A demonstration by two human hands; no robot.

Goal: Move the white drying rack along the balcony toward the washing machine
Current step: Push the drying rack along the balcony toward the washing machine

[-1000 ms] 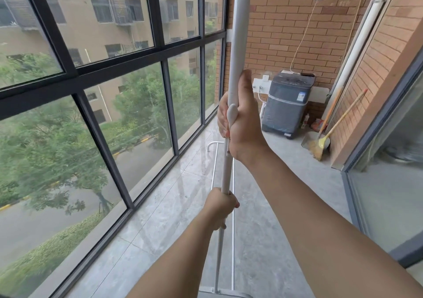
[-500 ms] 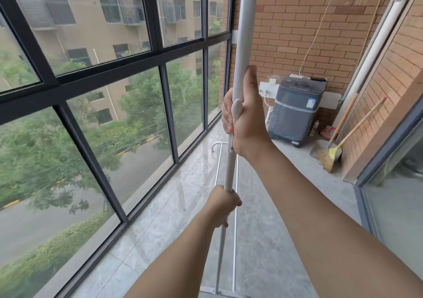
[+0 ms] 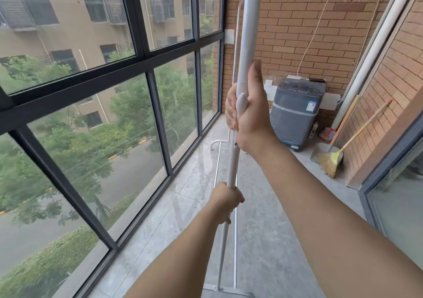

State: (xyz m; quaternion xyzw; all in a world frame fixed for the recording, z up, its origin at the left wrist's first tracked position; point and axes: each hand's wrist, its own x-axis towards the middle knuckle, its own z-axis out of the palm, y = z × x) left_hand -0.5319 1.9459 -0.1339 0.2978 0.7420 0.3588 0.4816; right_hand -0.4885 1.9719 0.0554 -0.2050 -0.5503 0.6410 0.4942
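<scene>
Narrow glazed balcony. Black-framed windows [image 3: 146, 73] along the left, looking onto a beige apartment block [image 3: 68, 23], green trees and a road. Pale glossy floor tiles [image 3: 183, 206]. Red brick wall [image 3: 286, 34] at the far end and right. Broom [image 3: 343, 151] and dustpan [image 3: 320, 153] leaning in the right corner. Soft daylight.

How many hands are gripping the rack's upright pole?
2: the right hand is wrapped around the drying rack's pole higher up; the left hand grips it lower down.
</scene>
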